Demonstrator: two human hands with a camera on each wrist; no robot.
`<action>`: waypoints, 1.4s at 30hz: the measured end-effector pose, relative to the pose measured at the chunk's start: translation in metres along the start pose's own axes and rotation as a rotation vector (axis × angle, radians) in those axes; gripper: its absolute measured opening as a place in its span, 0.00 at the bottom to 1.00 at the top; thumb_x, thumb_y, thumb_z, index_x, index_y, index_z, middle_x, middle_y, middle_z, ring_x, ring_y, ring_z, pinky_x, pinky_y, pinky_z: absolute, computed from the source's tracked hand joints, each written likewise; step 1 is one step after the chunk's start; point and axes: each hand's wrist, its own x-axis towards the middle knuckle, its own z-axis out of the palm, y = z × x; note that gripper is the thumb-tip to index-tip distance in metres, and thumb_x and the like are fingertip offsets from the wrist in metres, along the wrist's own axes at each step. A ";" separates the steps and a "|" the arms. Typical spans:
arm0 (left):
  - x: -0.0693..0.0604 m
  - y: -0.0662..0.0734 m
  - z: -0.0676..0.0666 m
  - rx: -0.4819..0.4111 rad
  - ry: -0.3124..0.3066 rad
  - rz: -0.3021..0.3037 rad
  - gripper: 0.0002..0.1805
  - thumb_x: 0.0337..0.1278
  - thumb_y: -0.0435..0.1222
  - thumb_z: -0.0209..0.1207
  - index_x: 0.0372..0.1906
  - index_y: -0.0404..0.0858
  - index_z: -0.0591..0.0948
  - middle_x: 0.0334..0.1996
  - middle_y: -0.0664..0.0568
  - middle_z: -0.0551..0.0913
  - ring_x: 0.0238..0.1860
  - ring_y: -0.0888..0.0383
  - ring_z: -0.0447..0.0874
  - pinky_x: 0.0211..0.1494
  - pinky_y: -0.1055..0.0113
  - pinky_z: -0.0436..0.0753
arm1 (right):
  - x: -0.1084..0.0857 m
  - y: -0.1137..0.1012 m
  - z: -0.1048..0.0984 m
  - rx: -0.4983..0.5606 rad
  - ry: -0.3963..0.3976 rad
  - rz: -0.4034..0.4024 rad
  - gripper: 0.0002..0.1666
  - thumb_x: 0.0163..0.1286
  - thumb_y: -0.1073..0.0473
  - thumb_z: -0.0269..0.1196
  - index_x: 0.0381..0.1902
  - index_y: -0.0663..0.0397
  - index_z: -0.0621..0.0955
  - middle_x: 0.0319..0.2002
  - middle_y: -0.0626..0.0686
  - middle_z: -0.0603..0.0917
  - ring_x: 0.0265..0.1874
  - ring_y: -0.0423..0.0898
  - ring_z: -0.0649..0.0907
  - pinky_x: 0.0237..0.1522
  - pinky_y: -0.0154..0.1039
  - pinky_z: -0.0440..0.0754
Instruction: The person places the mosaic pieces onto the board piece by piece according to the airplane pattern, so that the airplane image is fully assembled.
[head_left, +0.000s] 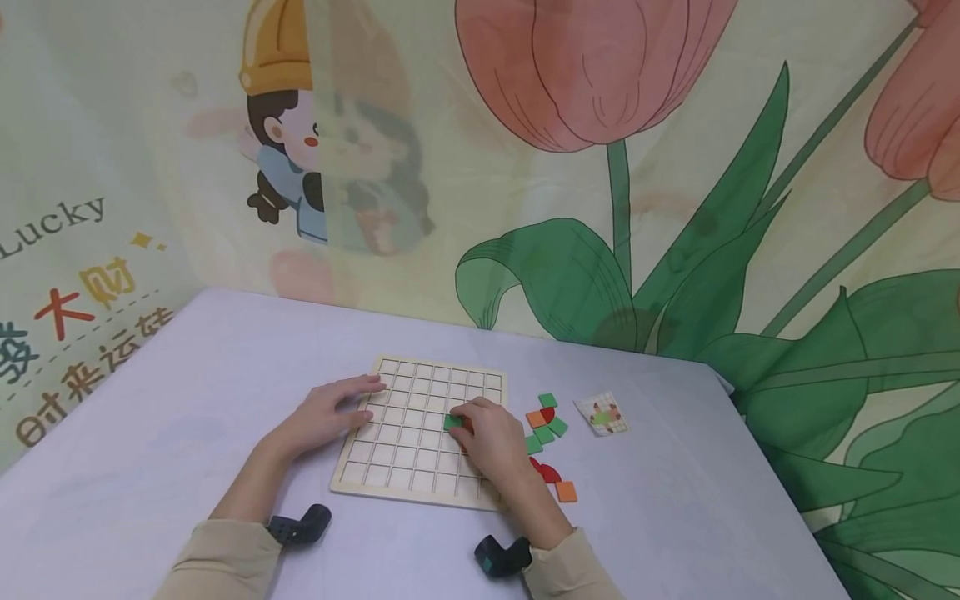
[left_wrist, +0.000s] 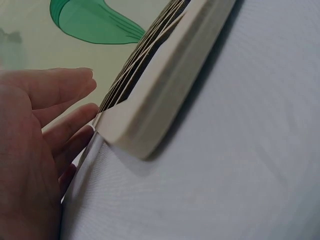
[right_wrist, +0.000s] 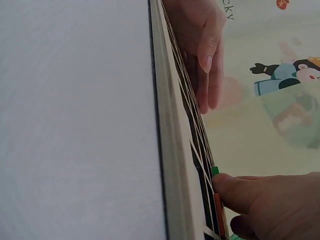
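Observation:
A pale wooden grid board lies on the white table. My right hand is over its right half, pinching a green square tile between thumb and fingers at the grid's surface. The same green tile shows by the thumb tip in the right wrist view, with an orange-red edge just below it. Along the board's left side, my left hand has its fingers extended, fingertips at the border. In the left wrist view, the left hand is beside the board's corner, holding nothing.
Right of the board are loose green square tiles, orange squares and red rounded pieces, some partly hidden by the right hand. Farther right lies a small pattern card. A printed cloth hangs behind the table.

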 end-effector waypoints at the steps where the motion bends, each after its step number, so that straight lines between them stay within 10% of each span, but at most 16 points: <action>1: 0.000 0.000 0.000 -0.001 0.001 0.003 0.25 0.59 0.41 0.58 0.63 0.44 0.74 0.69 0.42 0.66 0.71 0.37 0.58 0.70 0.35 0.54 | 0.000 -0.001 0.000 0.004 -0.002 0.011 0.15 0.56 0.53 0.71 0.43 0.43 0.86 0.39 0.44 0.85 0.28 0.38 0.77 0.26 0.27 0.73; 30: -0.002 0.002 0.000 -0.017 0.004 -0.029 0.25 0.59 0.40 0.59 0.63 0.43 0.74 0.69 0.43 0.67 0.71 0.37 0.58 0.70 0.36 0.55 | 0.002 -0.004 -0.013 0.006 -0.056 0.061 0.11 0.59 0.53 0.68 0.41 0.44 0.87 0.39 0.44 0.83 0.32 0.40 0.81 0.29 0.29 0.78; 42: -0.001 0.004 -0.002 0.003 0.010 0.003 0.25 0.59 0.39 0.59 0.62 0.43 0.74 0.68 0.42 0.67 0.70 0.37 0.60 0.70 0.36 0.56 | 0.005 0.109 -0.053 0.066 -0.053 0.323 0.19 0.67 0.61 0.61 0.56 0.50 0.79 0.57 0.55 0.75 0.48 0.50 0.79 0.51 0.45 0.83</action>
